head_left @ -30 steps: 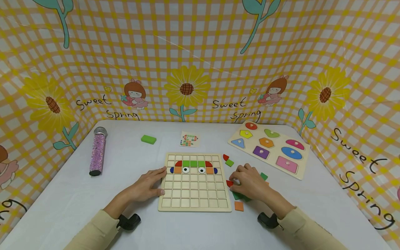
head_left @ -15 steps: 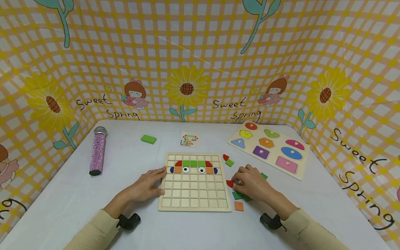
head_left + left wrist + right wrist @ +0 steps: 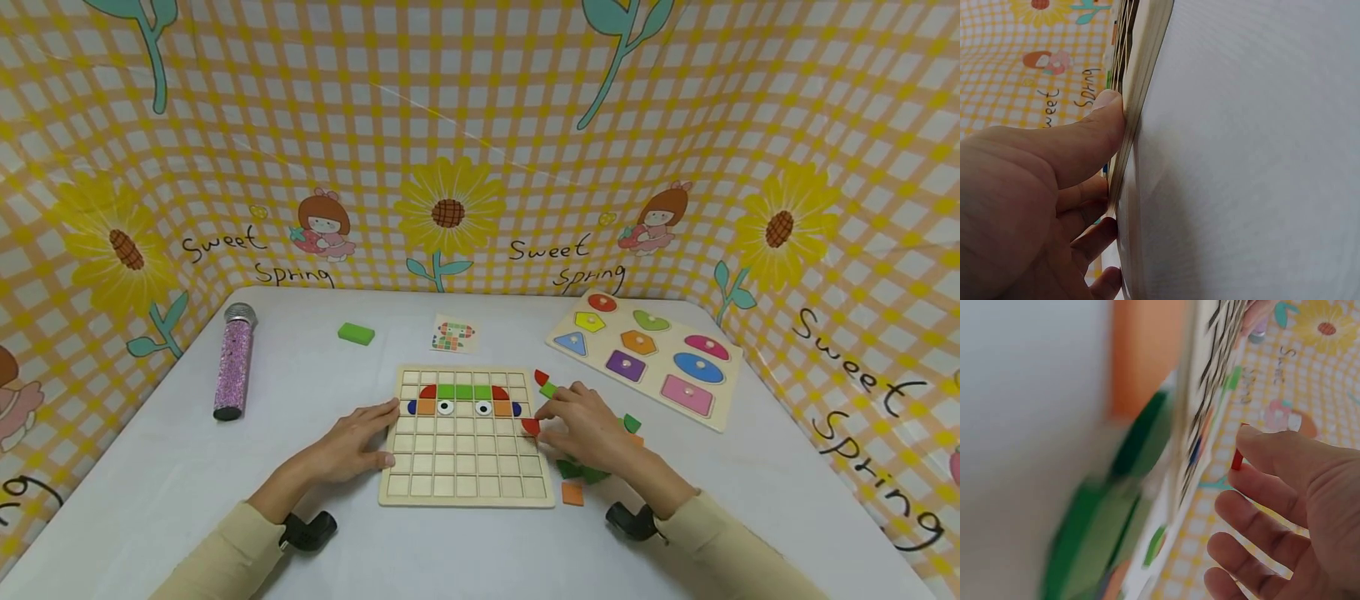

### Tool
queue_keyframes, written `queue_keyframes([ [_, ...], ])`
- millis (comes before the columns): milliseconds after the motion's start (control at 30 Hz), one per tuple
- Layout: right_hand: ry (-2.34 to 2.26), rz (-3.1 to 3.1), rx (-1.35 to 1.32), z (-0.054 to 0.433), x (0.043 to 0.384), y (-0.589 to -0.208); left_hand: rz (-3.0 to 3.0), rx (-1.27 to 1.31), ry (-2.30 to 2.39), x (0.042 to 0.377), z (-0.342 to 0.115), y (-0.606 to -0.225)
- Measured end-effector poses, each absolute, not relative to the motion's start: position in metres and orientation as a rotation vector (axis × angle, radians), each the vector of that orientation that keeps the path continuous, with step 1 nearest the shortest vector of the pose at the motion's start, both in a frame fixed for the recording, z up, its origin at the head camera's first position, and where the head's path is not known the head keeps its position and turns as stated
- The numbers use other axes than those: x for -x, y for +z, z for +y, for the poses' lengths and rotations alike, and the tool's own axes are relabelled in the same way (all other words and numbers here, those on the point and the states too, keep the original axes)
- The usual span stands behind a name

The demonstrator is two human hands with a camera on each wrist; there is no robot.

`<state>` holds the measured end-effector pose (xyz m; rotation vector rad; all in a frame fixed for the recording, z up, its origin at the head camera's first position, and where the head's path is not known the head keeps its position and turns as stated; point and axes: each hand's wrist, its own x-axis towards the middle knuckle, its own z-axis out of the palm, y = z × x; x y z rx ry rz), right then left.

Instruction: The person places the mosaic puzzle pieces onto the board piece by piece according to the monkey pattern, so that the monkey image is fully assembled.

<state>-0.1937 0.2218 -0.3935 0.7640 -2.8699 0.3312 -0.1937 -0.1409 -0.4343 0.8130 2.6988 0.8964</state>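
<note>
Fingers, right hand: thumb and forefinger pinch one red piece at the right margin of the grid board. Fingers, left hand: loosely extended, touching the board's left edge.

Progress, judged against one pattern card: upper portion laid, lower rows unfilled.

Laid, eleven: red corner pieces, two; green squares, three; orange squares, two; eye pieces, two; blue half-rounds, two.

Loose, right side: red wedge, one; light green piece, one; dark green pieces, at least two; orange pieces, two; full count hidden by the hand.
</note>
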Motion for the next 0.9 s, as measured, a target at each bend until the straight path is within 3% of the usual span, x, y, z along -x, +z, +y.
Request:
queue_keyframes([
  [500,0.418,-2.768,-0.965,0.136,0.216,-0.391,2.697,-0.807,0.915,0.193,-0.142,-0.432],
  [900,0.423,-2.898,-0.999,0.096,0.229,-0.393,2.700,-0.815,0.905,0.193,-0.141,-0.431],
])
